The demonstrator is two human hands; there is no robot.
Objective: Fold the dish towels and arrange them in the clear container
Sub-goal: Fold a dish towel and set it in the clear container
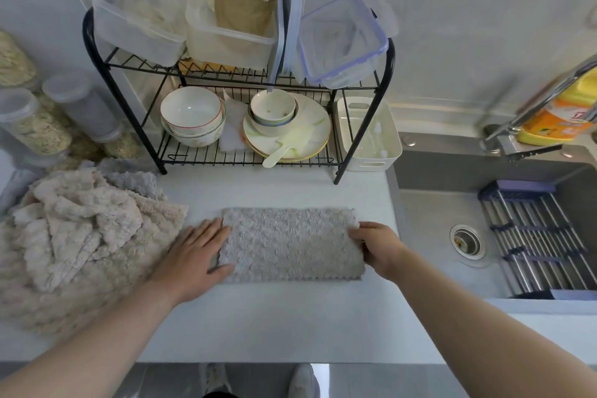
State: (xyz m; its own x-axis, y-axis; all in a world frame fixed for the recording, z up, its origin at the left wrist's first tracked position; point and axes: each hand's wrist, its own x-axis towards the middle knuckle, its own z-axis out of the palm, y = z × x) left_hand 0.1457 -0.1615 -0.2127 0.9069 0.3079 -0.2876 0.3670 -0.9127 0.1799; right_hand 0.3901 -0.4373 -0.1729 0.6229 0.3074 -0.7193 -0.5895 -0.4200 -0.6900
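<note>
Your left hand (193, 255) lies flat, fingers straight, pressing the left end of the folded grey towel (290, 242). Your right hand (378, 249) curls its fingers round the right end, so the towel spans the gap between both hands. It lies flat on the counter (290, 326), midway between back and front edges, before the rack (200, 155). A pile (74, 236) of crumpled towels sits at the counter's left edge, just beside your left hand. Clear containers (139, 22) stand atop the rack.

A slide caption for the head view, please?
Left hand touches and right hand grips a folded grey towel on the counter, towel pile alongside.
</note>
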